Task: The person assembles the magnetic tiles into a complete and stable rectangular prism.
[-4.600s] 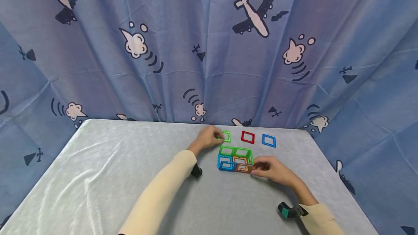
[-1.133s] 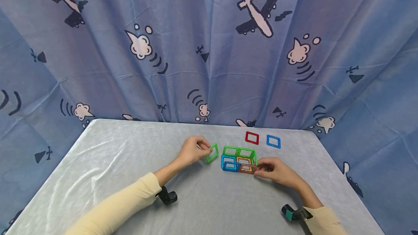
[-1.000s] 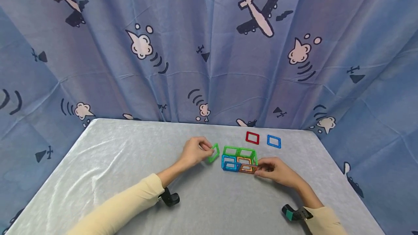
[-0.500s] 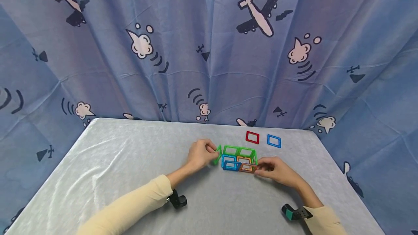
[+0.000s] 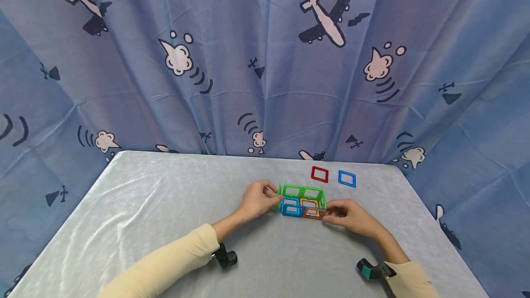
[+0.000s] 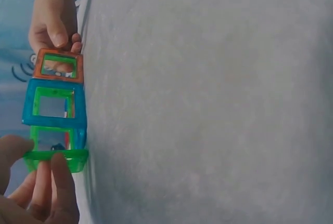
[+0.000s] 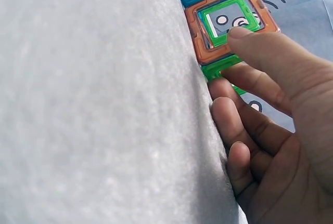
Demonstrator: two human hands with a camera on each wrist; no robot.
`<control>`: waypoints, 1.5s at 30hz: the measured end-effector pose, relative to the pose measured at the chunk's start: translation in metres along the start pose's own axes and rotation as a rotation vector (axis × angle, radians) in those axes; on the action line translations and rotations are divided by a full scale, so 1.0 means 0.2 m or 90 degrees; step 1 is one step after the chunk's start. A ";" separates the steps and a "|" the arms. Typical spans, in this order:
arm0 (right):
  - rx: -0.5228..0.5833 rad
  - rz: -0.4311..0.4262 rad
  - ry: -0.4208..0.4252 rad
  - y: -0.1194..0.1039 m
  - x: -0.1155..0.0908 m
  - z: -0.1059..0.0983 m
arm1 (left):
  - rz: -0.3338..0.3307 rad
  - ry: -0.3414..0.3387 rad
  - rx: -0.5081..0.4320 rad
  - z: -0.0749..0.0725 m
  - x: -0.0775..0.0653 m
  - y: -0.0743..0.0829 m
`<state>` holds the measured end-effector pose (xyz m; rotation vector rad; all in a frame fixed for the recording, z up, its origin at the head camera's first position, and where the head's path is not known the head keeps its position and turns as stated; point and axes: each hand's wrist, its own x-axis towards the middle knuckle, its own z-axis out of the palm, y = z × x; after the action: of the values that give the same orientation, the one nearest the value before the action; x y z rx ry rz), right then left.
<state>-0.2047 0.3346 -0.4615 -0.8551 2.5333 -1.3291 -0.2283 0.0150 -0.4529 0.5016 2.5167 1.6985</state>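
Observation:
My left hand (image 5: 257, 200) pinches a green square magnetic tile (image 6: 57, 155) between thumb and fingertips. This tile stands upright at the left end of a small box of magnetic tiles (image 5: 292, 215). In the left wrist view it meets or nearly meets the box; a firm join cannot be made out. The box's near side has a blue tile (image 6: 28, 102) and an orange tile (image 7: 195, 33), with green tiles behind. At the right end, my right hand (image 5: 352, 217) holds the box, thumb on the orange tile and fingers behind by a green tile (image 7: 212, 71).
Behind the box, a red square tile (image 5: 319, 180) and a loose blue square tile (image 5: 340, 177) lie flat on the white cloth-covered table (image 5: 165, 187). A patterned blue curtain (image 5: 223, 82) hangs beyond the far edge.
My left hand picked up the green tile from the back row, brought it nearer, and moved it right against the box's left end, turning it upright. My right hand stays at the right end.

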 end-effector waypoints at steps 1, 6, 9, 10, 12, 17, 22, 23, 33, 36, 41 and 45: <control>-0.003 0.002 0.001 0.00 0.00 0.00 | 0.000 -0.005 -0.002 0.00 0.00 0.00; -0.015 0.010 0.004 0.02 0.00 0.00 | -0.007 -0.025 -0.003 0.01 0.00 -0.01; -0.022 0.007 0.004 0.02 0.00 0.00 | -0.012 -0.034 -0.011 0.01 0.00 -0.01; -0.022 0.005 0.003 0.03 0.00 0.00 | -0.014 -0.036 -0.016 0.01 0.00 -0.01; -0.023 0.002 0.003 0.03 0.00 0.00 | -0.016 -0.042 -0.023 0.01 0.00 0.00; -0.008 -0.002 0.002 0.02 -0.01 0.00 | -0.030 -0.061 -0.039 0.02 0.00 0.00; 0.004 -0.004 0.002 -0.01 -0.01 0.00 | -0.036 -0.076 -0.044 0.03 0.00 0.00; 0.001 -0.003 0.003 -0.01 -0.01 0.00 | -0.035 -0.079 -0.046 0.03 0.00 0.00; -0.005 0.005 0.008 -0.02 -0.01 0.00 | -0.030 -0.095 -0.063 0.02 0.01 0.01; -0.002 0.002 0.004 -0.02 -0.01 0.00 | -0.026 -0.096 -0.061 0.02 0.02 0.00; 0.000 -0.006 0.002 -0.02 -0.01 0.00 | -0.031 -0.099 -0.064 0.01 0.02 0.01; 0.000 -0.006 0.003 -0.02 -0.01 0.00 | -0.038 -0.098 -0.076 0.00 0.02 0.00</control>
<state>-0.2015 0.3339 -0.4580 -0.8663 2.5353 -1.3359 -0.2316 0.0167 -0.4522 0.5212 2.2862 1.7059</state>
